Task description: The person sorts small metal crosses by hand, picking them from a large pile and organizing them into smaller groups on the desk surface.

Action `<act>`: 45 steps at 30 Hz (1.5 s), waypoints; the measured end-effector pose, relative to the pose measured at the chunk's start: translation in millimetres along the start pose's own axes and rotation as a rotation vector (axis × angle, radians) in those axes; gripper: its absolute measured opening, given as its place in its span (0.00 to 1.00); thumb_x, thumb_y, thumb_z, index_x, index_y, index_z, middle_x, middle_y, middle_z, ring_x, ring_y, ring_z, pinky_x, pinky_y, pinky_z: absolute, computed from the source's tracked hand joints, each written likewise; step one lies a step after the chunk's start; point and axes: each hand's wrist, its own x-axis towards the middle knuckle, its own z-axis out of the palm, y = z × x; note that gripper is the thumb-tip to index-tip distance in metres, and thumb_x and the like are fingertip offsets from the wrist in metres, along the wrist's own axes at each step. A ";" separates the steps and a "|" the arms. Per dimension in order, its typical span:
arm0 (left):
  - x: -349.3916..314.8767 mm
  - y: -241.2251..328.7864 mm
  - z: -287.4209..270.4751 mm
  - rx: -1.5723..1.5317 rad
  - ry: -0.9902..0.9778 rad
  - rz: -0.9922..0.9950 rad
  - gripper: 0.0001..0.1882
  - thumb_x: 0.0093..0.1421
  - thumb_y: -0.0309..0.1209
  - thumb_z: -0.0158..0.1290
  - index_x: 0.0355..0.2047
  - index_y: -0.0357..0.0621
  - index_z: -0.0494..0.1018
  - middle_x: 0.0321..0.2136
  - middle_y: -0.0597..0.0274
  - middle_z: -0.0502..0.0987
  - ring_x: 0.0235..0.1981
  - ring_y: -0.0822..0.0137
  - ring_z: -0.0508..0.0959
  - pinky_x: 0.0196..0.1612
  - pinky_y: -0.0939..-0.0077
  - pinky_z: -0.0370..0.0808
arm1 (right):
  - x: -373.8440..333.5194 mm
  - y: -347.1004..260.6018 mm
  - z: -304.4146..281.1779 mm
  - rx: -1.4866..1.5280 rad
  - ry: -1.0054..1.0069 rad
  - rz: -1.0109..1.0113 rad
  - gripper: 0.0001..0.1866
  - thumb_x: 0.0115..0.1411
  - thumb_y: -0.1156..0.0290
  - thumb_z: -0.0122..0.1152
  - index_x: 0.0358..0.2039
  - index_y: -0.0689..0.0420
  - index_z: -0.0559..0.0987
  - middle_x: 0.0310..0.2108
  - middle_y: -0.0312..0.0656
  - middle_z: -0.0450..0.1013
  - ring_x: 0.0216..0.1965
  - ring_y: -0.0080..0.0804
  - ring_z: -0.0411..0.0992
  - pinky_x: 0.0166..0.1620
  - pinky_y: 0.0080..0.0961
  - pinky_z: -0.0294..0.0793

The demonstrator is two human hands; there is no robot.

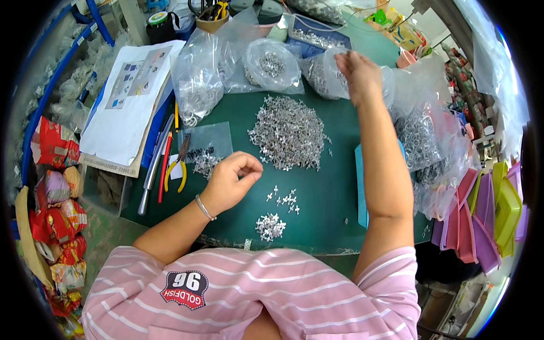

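My left hand is over the near left of the green table, its fingers curled and thumb close to the forefinger; anything between them is too small to see. My right hand reaches far to the right, fingers bent together at a clear plastic bag of small metal parts. What its fingertips hold is hidden. A large heap of small silver cross charms lies mid-table. Closer to me are a few loose crosses and a small pile of crosses. More silver charms spill by a flat clear bag.
Yellow-handled pliers, a red pen and papers lie left. Filled plastic bags line the back. A blue tray lies under my right forearm. Bags of metal rings and coloured plastic bins stand right.
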 end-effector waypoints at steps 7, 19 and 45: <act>-10.8 -0.7 -19.9 0.046 0.038 -0.113 0.05 0.61 0.20 0.59 0.37 0.36 0.77 0.31 0.69 0.79 0.32 0.81 0.76 0.37 0.86 0.75 | -115.7 21.7 -43.7 -0.394 -0.356 -0.107 0.13 0.67 0.71 0.58 0.46 0.66 0.81 0.37 0.42 0.81 0.39 0.27 0.79 0.41 0.22 0.77; -7.3 -18.5 30.2 0.452 -0.221 0.241 0.04 0.56 0.22 0.60 0.33 0.38 0.77 0.28 0.54 0.75 0.27 0.59 0.78 0.32 0.69 0.75 | -254.8 98.3 -78.5 -0.806 -0.282 -0.332 0.05 0.55 0.83 0.64 0.33 0.61 0.79 0.31 0.46 0.77 0.32 0.42 0.78 0.35 0.30 0.76; -9.1 -18.2 28.5 0.583 -0.146 0.247 0.03 0.57 0.24 0.60 0.31 0.38 0.77 0.28 0.55 0.75 0.29 0.56 0.77 0.33 0.66 0.74 | -234.7 117.9 -54.1 -0.780 -0.556 -0.492 0.07 0.52 0.83 0.63 0.30 0.58 0.77 0.30 0.44 0.75 0.35 0.46 0.74 0.38 0.39 0.74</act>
